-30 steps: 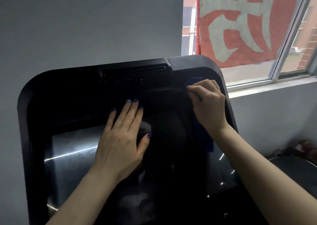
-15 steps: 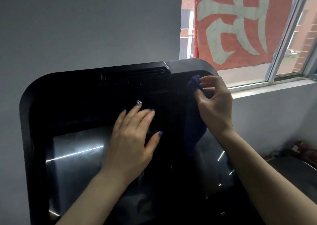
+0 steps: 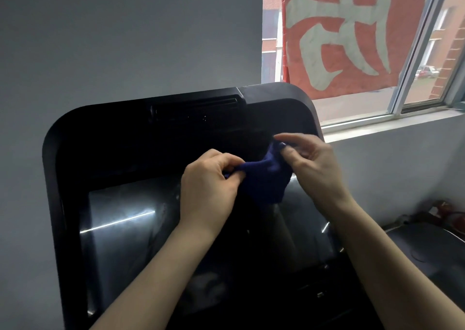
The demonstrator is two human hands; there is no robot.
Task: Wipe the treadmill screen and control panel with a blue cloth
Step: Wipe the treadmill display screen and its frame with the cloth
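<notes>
Behind the black treadmill console [image 3: 75,153] stands a plain grey wall [image 3: 125,40], and off to my right a window [image 3: 427,53] with a red banner [image 3: 339,35] bearing a large pale character hanging across the glass; brick buildings and parked cars show beyond it. Low on the right sits another dark rounded surface [image 3: 432,249] with some reddish clutter behind it, too blurred to name. My own forearms cross in front of the glossy screen [image 3: 120,229] and cover much of its middle and lower part; what shows of it carries a bright streak of reflected light. I hold the blue cloth [image 3: 261,176] up in front of the console's upper part, above the screen, stretched between both hands: my left hand [image 3: 208,183] pinches one end with curled fingers, my right hand [image 3: 309,163] pinches the other edge between thumb and fingertips. Whether the cloth's hanging part touches the panel I cannot tell. The console's lower controls are lost in darkness.
</notes>
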